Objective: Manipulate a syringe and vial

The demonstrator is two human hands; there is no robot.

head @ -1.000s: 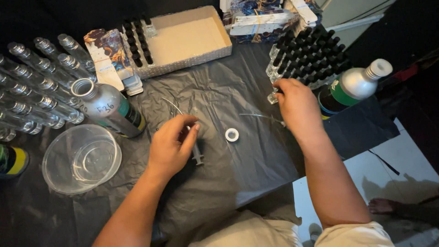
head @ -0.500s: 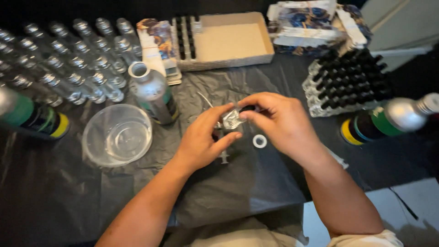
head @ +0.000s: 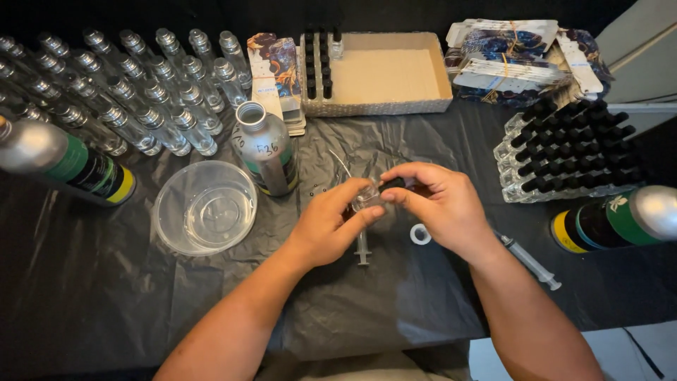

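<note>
Head view: crinkled black plastic sheeting covers the desk (head: 106, 296). Left hand (head: 328, 226) and right hand (head: 441, 208) meet mid-desk, fingers curled, pinching a small clear glass vial (head: 367, 196) between them; its black cap (head: 393, 184) appears gripped by the right fingertips. A plastic syringe (head: 362, 248) lies beneath.
</note>
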